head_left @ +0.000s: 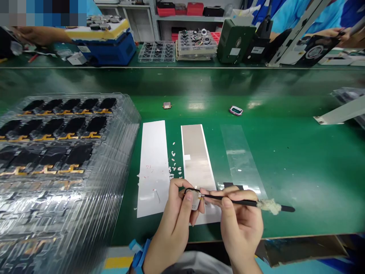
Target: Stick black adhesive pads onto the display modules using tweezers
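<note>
Between the thumb and fingers of my left hand [178, 213] is a small display module [195, 201], its silvery back turned up and a dark edge showing at the top. My right hand [242, 217] grips black tweezers [219, 197] with a tuft of pale material wrapped near the rear end. The tweezer tips meet the module's right edge, by a small orange tab. Under my hands lies a grey-beige sheet with a white border [196, 152]. To its left is a white strip [154, 160], and to its right a clear film strip [239, 152].
Stacked clear trays [114, 152] of black displays fill the left side. Farther back lie a small square part [167, 105] and an oval frame [236, 110]. White scraps [173, 167] are scattered between the strips. Across the bench, two people work beside a blue box [116, 49].
</note>
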Motion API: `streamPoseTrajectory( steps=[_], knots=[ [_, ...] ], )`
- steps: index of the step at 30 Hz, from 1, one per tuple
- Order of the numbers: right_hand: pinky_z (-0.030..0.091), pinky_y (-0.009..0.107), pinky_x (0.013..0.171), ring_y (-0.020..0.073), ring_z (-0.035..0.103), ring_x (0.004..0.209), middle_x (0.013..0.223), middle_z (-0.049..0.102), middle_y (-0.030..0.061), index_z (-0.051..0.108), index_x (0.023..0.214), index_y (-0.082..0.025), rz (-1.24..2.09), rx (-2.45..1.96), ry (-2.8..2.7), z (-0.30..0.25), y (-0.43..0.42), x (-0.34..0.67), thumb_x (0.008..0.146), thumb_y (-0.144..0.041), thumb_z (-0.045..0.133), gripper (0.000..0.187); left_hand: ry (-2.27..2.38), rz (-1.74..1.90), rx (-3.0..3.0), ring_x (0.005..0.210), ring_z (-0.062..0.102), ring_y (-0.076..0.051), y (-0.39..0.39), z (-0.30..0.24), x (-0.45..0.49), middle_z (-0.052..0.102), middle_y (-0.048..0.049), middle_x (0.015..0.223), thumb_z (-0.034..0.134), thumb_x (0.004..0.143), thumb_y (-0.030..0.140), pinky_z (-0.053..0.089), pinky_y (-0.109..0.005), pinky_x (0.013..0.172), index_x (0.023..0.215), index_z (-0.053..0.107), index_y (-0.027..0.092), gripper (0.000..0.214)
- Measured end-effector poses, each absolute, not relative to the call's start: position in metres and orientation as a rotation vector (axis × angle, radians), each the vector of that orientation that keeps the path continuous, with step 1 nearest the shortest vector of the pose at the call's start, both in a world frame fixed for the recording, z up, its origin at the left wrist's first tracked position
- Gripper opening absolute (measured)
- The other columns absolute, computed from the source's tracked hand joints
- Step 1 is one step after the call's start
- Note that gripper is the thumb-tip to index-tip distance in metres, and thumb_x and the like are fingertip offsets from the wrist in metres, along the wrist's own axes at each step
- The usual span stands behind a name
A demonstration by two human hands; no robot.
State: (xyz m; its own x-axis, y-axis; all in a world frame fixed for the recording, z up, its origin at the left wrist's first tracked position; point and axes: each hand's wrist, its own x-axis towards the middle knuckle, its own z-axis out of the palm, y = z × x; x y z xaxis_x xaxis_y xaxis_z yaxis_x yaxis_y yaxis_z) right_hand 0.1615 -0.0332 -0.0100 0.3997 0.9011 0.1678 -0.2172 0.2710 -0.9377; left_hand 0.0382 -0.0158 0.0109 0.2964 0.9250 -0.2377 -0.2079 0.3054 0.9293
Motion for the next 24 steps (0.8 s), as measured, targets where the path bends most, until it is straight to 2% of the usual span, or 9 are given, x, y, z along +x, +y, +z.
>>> streamPoseTrajectory(
  steps=[4,10,15,18,20,24],
  knots=[
    [0.067,0.033,0.068,0.0202,0.075,0.086,0.089,0.067,0.0043,0.058,0.097,-0.026,0.847,-1.027,-0.861,-0.010,-0.034,0.160,0.097,-0.015,0.055,0.012,0.977,0.987,0.907,0.056,0.041,-0.008,-0.017,0.007,0.040,0.055,0.0046,0.074,0.041,0.106,0.047,0.034,-0.019,0.052,0.100,0.042,0.025,0.023],
    [0.066,0.030,0.064,0.0202,0.075,0.088,0.090,0.064,0.0038,0.060,0.097,-0.027,0.878,-1.028,-0.849,-0.010,-0.035,0.158,0.097,-0.017,0.056,0.011,1.028,1.001,0.915,0.063,0.049,-0.010,-0.016,0.002,0.038,0.055,0.0036,0.072,0.049,0.102,0.050,0.033,-0.018,0.049,0.098,0.041,0.025,0.027],
    [0.067,0.033,0.064,0.0211,0.076,0.087,0.091,0.067,0.0035,0.058,0.098,-0.028,0.910,-1.010,-0.844,-0.008,-0.034,0.161,0.098,-0.020,0.056,0.008,1.079,0.993,0.919,0.051,0.039,-0.009,-0.015,0.001,0.038,0.051,0.0074,0.061,0.057,0.099,0.045,0.030,-0.018,0.047,0.094,0.040,0.025,0.027],
    [0.068,0.035,0.068,0.0227,0.077,0.090,0.093,0.068,0.0036,0.058,0.099,-0.026,0.833,-0.992,-0.829,-0.003,-0.032,0.176,0.098,-0.019,0.057,0.008,1.140,0.982,0.938,0.052,0.038,-0.010,-0.015,0.003,0.040,0.046,0.0089,0.059,0.061,0.096,0.041,0.030,-0.019,0.048,0.093,0.039,0.025,0.027],
    [0.068,0.038,0.073,0.0241,0.077,0.091,0.094,0.069,0.0042,0.057,0.097,-0.024,0.767,-1.059,-0.818,0.000,-0.031,0.195,0.095,-0.016,0.061,0.009,1.141,0.955,0.983,0.056,0.042,-0.011,-0.016,0.004,0.041,0.047,0.0074,0.063,0.058,0.098,0.039,0.032,-0.020,0.050,0.094,0.039,0.026,0.023],
    [0.066,0.041,0.086,0.0252,0.078,0.092,0.094,0.072,0.0054,0.059,0.095,-0.022,0.725,-1.264,-0.873,-0.001,-0.034,0.238,0.088,-0.017,0.071,0.015,1.070,0.913,1.159,0.063,0.049,-0.014,-0.020,0.005,0.042,0.059,-0.0003,0.080,0.043,0.105,0.036,0.040,-0.028,0.061,0.100,0.043,0.025,0.013]
  ],
)
